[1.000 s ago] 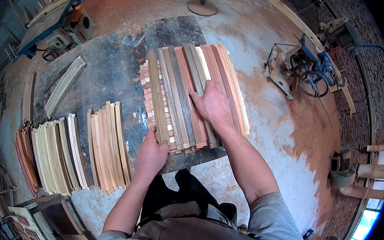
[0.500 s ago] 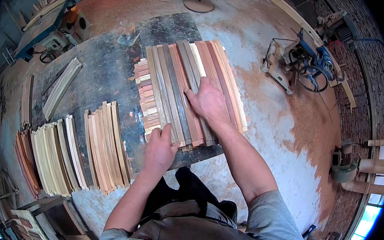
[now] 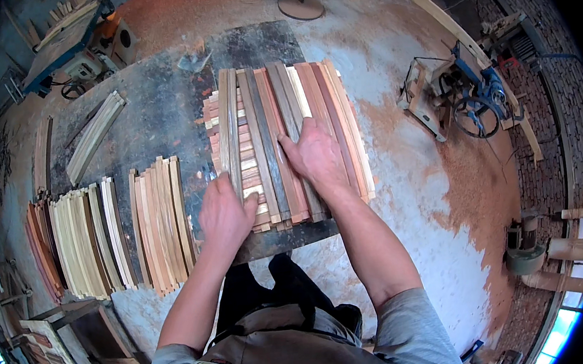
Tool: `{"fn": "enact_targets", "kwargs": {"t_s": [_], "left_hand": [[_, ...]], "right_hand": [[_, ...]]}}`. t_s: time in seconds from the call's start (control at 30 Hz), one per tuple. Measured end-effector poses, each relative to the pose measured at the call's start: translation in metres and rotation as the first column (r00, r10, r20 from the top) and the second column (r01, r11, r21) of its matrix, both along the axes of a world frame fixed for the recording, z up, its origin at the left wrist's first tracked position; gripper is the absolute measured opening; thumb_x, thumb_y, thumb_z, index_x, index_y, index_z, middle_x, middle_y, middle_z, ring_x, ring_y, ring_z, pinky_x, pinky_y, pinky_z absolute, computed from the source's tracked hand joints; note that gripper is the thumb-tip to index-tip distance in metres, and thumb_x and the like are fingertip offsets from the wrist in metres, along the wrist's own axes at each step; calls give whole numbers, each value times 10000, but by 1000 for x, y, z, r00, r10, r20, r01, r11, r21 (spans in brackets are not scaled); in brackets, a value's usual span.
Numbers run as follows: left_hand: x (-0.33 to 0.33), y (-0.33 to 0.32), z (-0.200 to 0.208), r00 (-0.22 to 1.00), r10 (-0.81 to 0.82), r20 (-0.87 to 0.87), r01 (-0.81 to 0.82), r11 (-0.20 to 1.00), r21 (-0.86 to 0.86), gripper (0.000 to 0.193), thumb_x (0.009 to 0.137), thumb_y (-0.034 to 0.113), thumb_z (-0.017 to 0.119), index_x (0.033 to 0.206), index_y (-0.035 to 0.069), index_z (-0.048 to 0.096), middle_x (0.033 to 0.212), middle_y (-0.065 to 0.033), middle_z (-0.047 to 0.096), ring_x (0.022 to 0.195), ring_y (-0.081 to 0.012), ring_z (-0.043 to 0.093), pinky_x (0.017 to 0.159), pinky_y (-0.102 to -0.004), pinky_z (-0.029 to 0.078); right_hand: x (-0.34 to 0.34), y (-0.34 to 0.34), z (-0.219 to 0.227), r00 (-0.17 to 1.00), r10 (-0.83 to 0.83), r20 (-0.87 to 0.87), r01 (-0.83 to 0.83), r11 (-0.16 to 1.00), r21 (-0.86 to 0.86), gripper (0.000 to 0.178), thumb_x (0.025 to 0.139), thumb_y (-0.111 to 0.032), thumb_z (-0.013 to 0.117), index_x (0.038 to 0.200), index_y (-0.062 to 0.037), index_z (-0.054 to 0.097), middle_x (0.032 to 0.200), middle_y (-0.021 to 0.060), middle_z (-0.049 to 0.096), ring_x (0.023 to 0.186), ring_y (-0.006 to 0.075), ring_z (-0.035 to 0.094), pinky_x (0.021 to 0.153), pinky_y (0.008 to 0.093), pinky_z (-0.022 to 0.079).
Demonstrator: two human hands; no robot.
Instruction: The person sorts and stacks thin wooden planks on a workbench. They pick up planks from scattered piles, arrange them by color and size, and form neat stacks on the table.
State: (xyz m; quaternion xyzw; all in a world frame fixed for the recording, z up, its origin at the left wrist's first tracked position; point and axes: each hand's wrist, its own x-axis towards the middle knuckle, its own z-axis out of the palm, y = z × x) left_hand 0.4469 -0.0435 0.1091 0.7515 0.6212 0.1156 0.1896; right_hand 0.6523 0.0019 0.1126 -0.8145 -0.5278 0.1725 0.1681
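Observation:
My left hand (image 3: pixel 227 209) pinches the lower part of two or so brown wooden strips (image 3: pixel 228 110) at the left of the top layer. A gap parts them from the other long strips (image 3: pixel 266 128), which lie side by side. Through this gap a lower layer of short crosswise strips (image 3: pixel 249 159) shows, in pink, cream and brown. My right hand (image 3: pixel 315 152) grips the middle of the top layer, thumb on its left side and fingers bent over near a pale strip (image 3: pixel 298 85). Its fingertips are partly hidden.
The dark worktable (image 3: pixel 157 118) also bears bundles of pale strips (image 3: pixel 77 240), tan strips (image 3: pixel 161 224) and a few loose strips (image 3: pixel 95 137). Beyond it are a blue saw table (image 3: pixel 65 53), a round stand base (image 3: pixel 301 8), and a machine with a handwheel (image 3: pixel 475 118) among sawdust.
My left hand has moved left with the brown strips, opening a gap that bares the crosswise layer beneath. My right hand has stayed in place.

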Motion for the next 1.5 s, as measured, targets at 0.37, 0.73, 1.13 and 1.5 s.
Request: {"fn": "enact_targets", "kwargs": {"t_s": [0.37, 0.73, 1.13, 1.5], "left_hand": [[-51, 24, -27, 250, 574, 780, 62, 794, -604, 443, 897, 127, 527, 1314, -24, 518, 1135, -125, 643, 1005, -178, 626, 894, -314, 506], [-161, -22, -40, -288, 649, 704, 285, 760, -584, 394, 923, 225, 521, 1257, 17, 505, 948, -115, 613, 757, -216, 617, 654, -363, 539], [-376, -55, -59, 767, 613, 190, -620, 784, -26, 666, 874, 273, 663, 1449, 38, 422, 1221, -213, 600, 1134, -354, 591, 968, -437, 473], [-485, -68, -104, 653, 699, -292, -662, 714, 229, 585, 881, 198, 599, 1410, 0, 452, 1203, -262, 569, 1109, -420, 544, 969, -490, 435]], "right_hand": [[-6, 1, 4, 999, -15, 28, 17, 999, -50, 569, 869, -428, 659, 1153, 51, 545, 1159, 295, 596, 1044, 451, 622, 912, 520, 496], [-20, 4, 8, 992, -19, 126, 32, 994, -103, 565, 862, -478, 632, 1134, 12, 561, 1131, 282, 619, 1062, 449, 612, 911, 511, 483], [-22, 5, -11, 993, 60, 104, -64, 997, 37, 582, 877, -437, 633, 1211, 35, 567, 1173, 266, 598, 1105, 419, 583, 964, 462, 439], [-16, 13, -14, 988, -42, 152, 55, 996, -77, 553, 842, -510, 661, 1046, -6, 563, 1045, 253, 640, 976, 445, 631, 837, 517, 497]]}}
